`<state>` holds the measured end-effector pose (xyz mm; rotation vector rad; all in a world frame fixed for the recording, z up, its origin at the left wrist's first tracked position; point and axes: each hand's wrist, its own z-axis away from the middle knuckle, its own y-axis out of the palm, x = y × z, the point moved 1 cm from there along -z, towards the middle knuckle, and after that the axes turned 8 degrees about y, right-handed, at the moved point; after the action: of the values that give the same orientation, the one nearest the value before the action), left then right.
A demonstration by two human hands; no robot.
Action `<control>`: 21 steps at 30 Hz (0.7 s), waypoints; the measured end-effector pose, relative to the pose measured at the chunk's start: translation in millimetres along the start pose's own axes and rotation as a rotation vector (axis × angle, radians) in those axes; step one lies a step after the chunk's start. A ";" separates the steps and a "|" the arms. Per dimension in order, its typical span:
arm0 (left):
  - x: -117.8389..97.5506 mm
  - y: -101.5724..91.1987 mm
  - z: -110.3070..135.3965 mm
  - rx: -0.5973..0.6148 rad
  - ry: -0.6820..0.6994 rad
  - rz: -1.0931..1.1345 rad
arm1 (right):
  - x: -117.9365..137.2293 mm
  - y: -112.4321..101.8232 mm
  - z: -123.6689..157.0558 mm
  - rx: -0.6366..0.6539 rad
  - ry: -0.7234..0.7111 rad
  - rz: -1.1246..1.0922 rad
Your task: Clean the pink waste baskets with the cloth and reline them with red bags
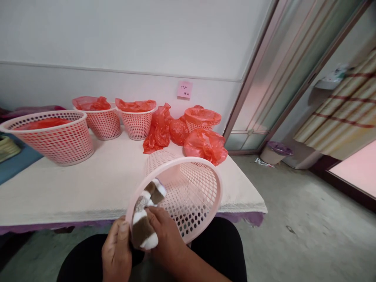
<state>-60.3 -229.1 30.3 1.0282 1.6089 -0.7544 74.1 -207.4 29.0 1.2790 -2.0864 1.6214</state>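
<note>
A pink plastic basket (199, 188) is tipped toward me at the table's front edge, its mouth facing me. My left hand (117, 246) grips the left side of its rim, thumb up. My right hand (166, 233) reaches into the mouth, its fingers closed on a fuzzy brown, white and grey cloth (144, 231). The cloth lies along the inner left wall, and one end bends upward. Its exact kind cannot be made out. The right fingertips are partly hidden behind the cloth.
Pink baskets (67, 141) with red plastic bags stand along the wall. Knotted red bags (205, 145) lie on the cream-covered table (96, 184). A pink note (184, 89) is on the wall. A bin (273, 152) stands on the floor at right.
</note>
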 end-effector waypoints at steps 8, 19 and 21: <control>-8.9 4.1 -8.0 -0.039 0.124 0.001 | -71.3 3.3 -55.6 0.222 0.173 0.542; -22.0 -1.0 -44.0 -0.087 0.305 -0.076 | -26.0 -8.5 7.2 0.284 -0.097 0.371; -30.6 -1.3 -58.5 -0.084 0.329 -0.111 | -16.9 -16.1 26.4 0.261 -0.191 0.420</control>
<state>-83.3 -186.6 75.3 1.0484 1.9764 -0.6073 104.8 -222.2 19.7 1.1620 -2.4527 2.0767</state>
